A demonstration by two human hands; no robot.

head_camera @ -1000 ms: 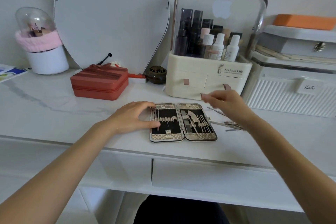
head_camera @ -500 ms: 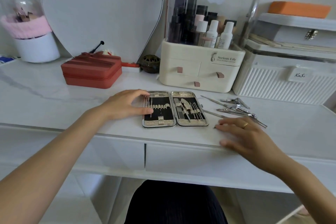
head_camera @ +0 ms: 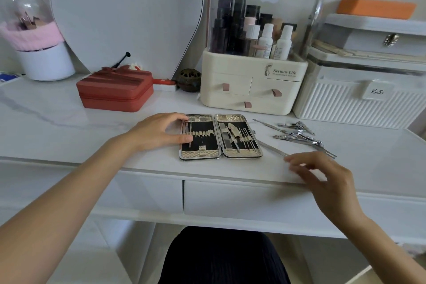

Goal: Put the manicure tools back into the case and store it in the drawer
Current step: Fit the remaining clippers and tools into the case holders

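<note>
Manicure case point(head_camera: 220, 136) laid open on counter point(head_camera: 69, 136), steadied by left hand point(head_camera: 159, 132), fingers relaxed on its left edge. Right hand point(head_camera: 322, 175) held spread near loose tools point(head_camera: 299, 135), nothing pinched.

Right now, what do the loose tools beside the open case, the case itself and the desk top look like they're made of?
Loose tools: polished metal, probably steel, judging by the bright mirror glints.
Open case: a shiny metal-looking frame, a textured pale gold woven-pattern trim and a matte black lining, possibly fabric or faux leather.
Desk top: glossy white with faint grey veins, so marble or a marble-look slab; which one cannot be told.
</note>
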